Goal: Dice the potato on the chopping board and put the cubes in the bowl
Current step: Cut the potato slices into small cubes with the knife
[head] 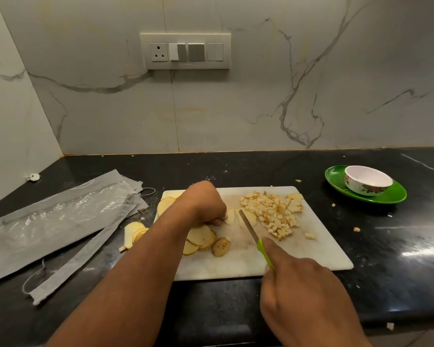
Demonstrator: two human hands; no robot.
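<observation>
A white chopping board [298,256] lies on the black counter. My right hand [308,296] grips a green-handled knife [254,236], forefinger along its back, blade down across a few potato slices [246,217] at mid-board. My left hand [206,206] curls over the left end of those slices and holds them. A heap of potato cubes [273,214] covers the board's far right. More round slices [201,236] are stacked by my left wrist. The white floral bowl [367,182] looks empty, far right.
The bowl stands on a green plate [396,195]. Grey plastic packaging [55,221] is spread over the counter's left. A few slices [135,232] lie off the board's left edge. Stray cubes [356,229] dot the counter on the right. A marble wall with a switch panel [186,51] rises behind.
</observation>
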